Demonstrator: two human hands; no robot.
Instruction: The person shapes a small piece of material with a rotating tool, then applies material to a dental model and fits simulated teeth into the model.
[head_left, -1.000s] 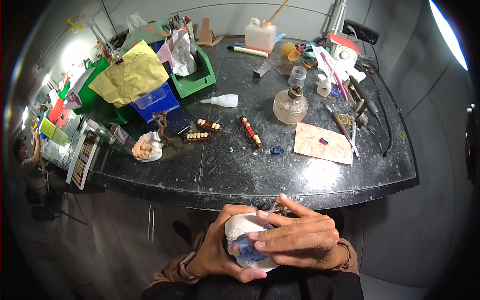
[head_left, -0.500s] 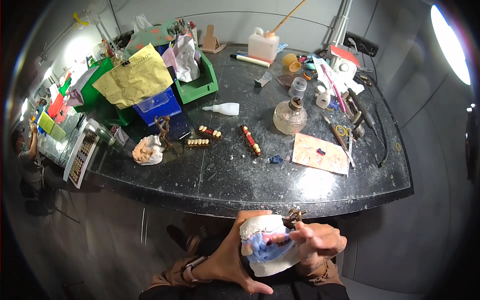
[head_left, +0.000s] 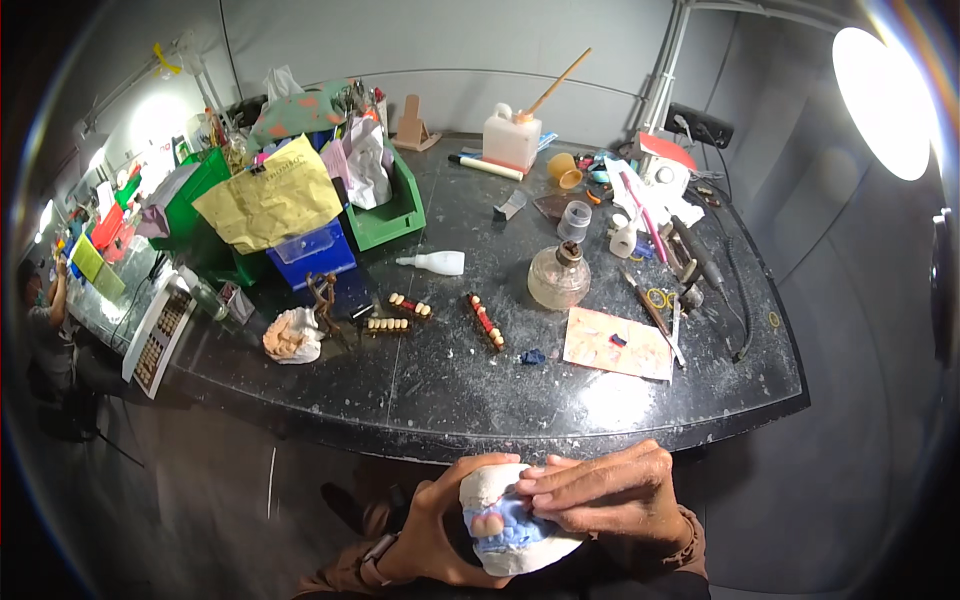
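Note:
Over my lap, below the table's front edge, I hold a white plaster dental model (head_left: 545, 556) with its upper and lower halves together. Blue material (head_left: 517, 527) covers its middle, with pinkish gum and a few pale teeth (head_left: 487, 525) at the left. My left hand (head_left: 430, 525) is wrapped round the model's left side, thumb and fingers spread over it. From the right, my right hand (head_left: 610, 490) lays its fingertips, held close together, on the upper right of the model and the blue material. The right hand hides the model's right end.
On the black table (head_left: 440, 395) stand a glass spirit burner (head_left: 558, 280), strips of teeth (head_left: 485, 322), another plaster model (head_left: 292, 336), and a stained sheet (head_left: 620, 345) beside a knife (head_left: 655, 320). Bins (head_left: 385, 225) fill the back left. A handpiece (head_left: 697, 252) lies at right.
My right hand has moved left and up over the model, its fingers now together on it. The brown metal part behind the model is now hidden. The view has shifted slightly.

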